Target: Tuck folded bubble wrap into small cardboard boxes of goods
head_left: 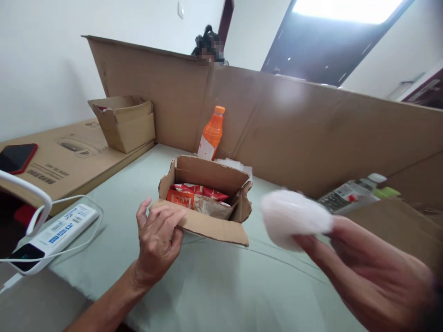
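Note:
A small open cardboard box (211, 226) stands on the table with red and orange snack packets (187, 197) inside. My left hand (161, 233) is closed on the box's near flap, at its left end. To the right of the box, my right hand (360, 263) pinches a white, soft-looking bundle (294, 219) between thumb and fingers. The bundle is raised above the table and blurred, so its exact kind does not show. Behind the box, an orange drink bottle (211, 133) stands close to the cardboard wall.
A tall cardboard wall (311, 124) closes off the back. Another open carton (134, 124) and a phone (17, 157) rest on a flat box at left. A white power strip (58, 235) with cables lies nearer. A clear bottle (349, 193) lies at right. A person's head (209, 46) shows behind the wall.

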`<state>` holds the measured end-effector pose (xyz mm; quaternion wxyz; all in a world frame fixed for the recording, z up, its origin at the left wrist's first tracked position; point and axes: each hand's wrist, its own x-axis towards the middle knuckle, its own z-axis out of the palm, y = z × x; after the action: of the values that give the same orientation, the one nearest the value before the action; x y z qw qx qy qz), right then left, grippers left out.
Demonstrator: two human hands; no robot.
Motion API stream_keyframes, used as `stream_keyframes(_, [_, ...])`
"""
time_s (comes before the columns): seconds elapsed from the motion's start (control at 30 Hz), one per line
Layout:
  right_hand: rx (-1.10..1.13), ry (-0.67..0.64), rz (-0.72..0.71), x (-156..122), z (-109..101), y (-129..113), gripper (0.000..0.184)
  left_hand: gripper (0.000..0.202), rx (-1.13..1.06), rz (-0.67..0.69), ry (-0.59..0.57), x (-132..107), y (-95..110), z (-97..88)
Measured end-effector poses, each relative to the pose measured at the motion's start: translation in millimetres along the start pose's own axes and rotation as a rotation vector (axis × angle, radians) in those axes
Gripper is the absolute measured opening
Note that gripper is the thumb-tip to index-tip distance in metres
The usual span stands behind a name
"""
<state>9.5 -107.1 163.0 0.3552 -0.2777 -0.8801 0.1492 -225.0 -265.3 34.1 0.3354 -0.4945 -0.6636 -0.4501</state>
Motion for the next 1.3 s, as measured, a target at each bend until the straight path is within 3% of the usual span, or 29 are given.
stream_keyframes(0.07, [0.017, -0.181, -0.14, 39.2, 16.8, -29.6, 0.016, 0.034, -0.015, -0.01, 0.002, 1.7, -0.2, 0.2])
stream_keyframes(0.2, [-0.065, -0.553, -0.188, 95.2, 72.3, -60.7, 0.018, 0.034, -0.048, -0.024, -0.011, 4.2, 0.4, -0.3])
stream_keyframes(0.33, [-0.405, -0.888, -0.307, 112.0, 123.8, -67.3, 0.022, 0.033, -0.062, -0.03, -0.023, 4.9, 0.4, -2.5])
stream_keyframes(0.43, [-0.606, -1.014, -0.351, 109.1, 146.0, -68.7, 0.026, 0.033, -0.078, -0.037, -0.032, 5.5, -1.0, -2.1])
stream_keyframes(0.53, [-0.656, -0.952, -0.378, 105.9, 150.6, -65.1, 0.023, 0.033, -0.094, -0.042, -0.044, 5.4, -2.3, -0.4])
stream_keyframes(0.63, [-0.581, -0.773, -0.448, 102.2, 134.7, -54.6, 0.015, 0.036, -0.106, -0.037, -0.025, 4.2, -3.1, -1.3])
stream_keyframes(0.7, [-0.431, -0.56, -0.453, 93.8, 112.7, -43.8, 0.014, 0.043, -0.107, -0.042, 0.031, 3.3, -4.7, -3.6])
stream_keyframes(0.8, [-0.169, -0.101, -0.38, 66.3, 73.1, -19.0, 0.013, 0.064, -0.132, -0.143, 0.149, 1.6, -11.5, -4.9])
stream_keyframes(0.9, [-0.004, 0.259, -0.109, 26.0, 52.4, 16.1, 0.014, 0.068, -0.263, -0.405, 0.14, -3.5, -24.4, 1.1])
stream_keyframes(0.97, [0.082, 0.271, 0.092, -0.7, 61.4, 37.9, 0.022, 0.067, -0.402, -0.61, 0.049, -9.6, -34.2, 7.8])
stream_keyframes(1.07, [0.26, 0.001, 0.239, -25.9, 103.7, 53.6, 0.056, 0.066, -0.589, -0.832, -0.095, -18.4, -46.3, 16.5])
stream_keyframes(1.13, [0.357, -0.142, 0.265, -27.1, 134.7, 51.9, 0.065, 0.065, -0.689, -0.892, -0.177, -19.4, -51.0, 20.5])
stream_keyframes(1.2, [0.395, -0.187, 0.276, -19.6, 153.5, 46.1, 0.063, 0.065, -0.742, -0.903, -0.222, -14.7, -51.0, 24.9])
stream_keyframes(1.3, [0.388, -0.131, 0.313, -14.4, 149.1, 43.9, 0.054, 0.066, -0.761, -0.87, -0.249, -1.0, -37.7, 36.6])
